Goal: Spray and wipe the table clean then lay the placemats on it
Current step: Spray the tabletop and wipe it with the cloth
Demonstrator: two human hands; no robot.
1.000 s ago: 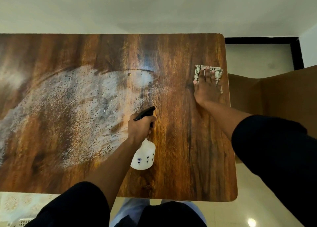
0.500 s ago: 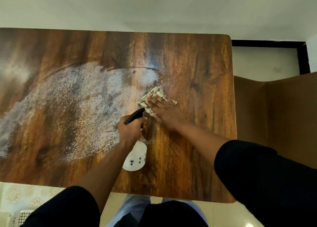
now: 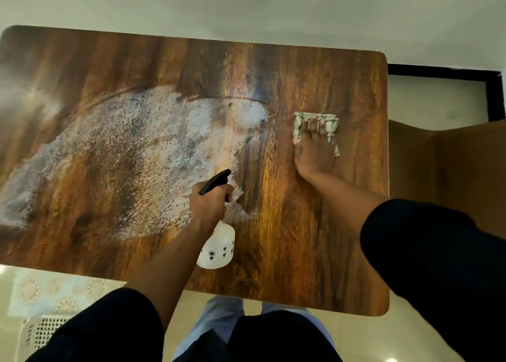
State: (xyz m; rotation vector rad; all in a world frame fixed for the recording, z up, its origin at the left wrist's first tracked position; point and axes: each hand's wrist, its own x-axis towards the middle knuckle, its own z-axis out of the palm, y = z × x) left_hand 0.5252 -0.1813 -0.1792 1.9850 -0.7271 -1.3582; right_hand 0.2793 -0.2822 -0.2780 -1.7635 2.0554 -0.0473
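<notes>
A dark wooden table (image 3: 315,266) fills the view, with a wide whitish patch of sprayed droplets (image 3: 123,159) across its left and middle. My left hand (image 3: 209,204) grips a white spray bottle (image 3: 217,249) with a black trigger head (image 3: 215,182), held over the table's near middle. My right hand (image 3: 315,153) presses flat with spread fingers on a folded white cloth with a dark pattern (image 3: 302,120) near the table's right edge. A pale patterned placemat (image 3: 54,290) lies below the table's near left edge.
A brown cardboard box (image 3: 443,164) stands right of the table. A white perforated basket (image 3: 41,331) sits at the lower left under the placemat. A pale wall runs behind the table's far edge, and tiled floor shows below.
My right hand slid the cloth from the right edge left into the middle by the wet patch, then back to the right side. The left hand with the bottle stayed almost still.
</notes>
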